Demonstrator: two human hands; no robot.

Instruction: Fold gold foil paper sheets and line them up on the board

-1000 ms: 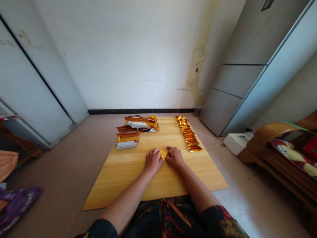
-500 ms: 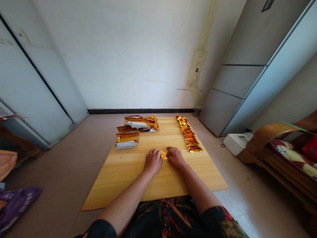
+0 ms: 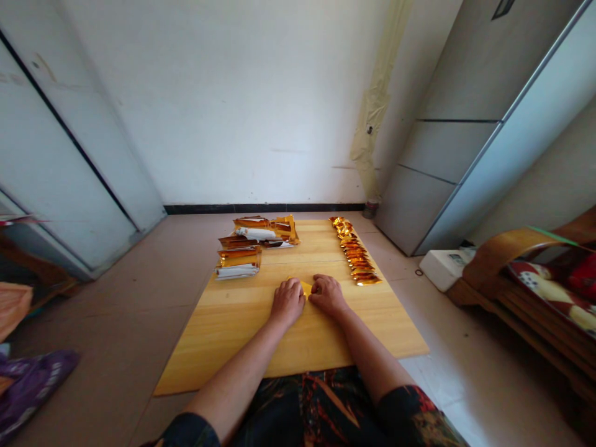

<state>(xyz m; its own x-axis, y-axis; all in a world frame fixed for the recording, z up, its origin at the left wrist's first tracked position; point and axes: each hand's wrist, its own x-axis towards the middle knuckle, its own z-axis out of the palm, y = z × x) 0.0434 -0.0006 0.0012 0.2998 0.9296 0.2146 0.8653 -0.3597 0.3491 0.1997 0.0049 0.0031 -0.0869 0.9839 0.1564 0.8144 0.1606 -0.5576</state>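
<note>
Between my two hands lies a small piece of gold foil paper (image 3: 306,288) on the wooden board (image 3: 223,335), mostly covered by fingers. My left hand (image 3: 287,300) has its fingers curled down on the foil's left side. From the right, my right hand (image 3: 328,294) grips the other side with bent fingers, close to the left hand. A row of folded gold foil pieces (image 3: 356,254) runs along the board's right side. At the far left sit stacks of flat gold and white foil sheets (image 3: 239,257), with a white roll-like bundle (image 3: 256,233) among them.
A grey refrigerator (image 3: 437,149) stands at the back right, beside a white box (image 3: 440,268) on the floor. To the right is a wooden sofa (image 3: 516,267) with patterned cushions. A purple bag (image 3: 37,385) lies on the floor at left.
My right hand has shifted slightly left toward my left hand, so less of the gold foil paper shows between them. The stacks and the row are unchanged.
</note>
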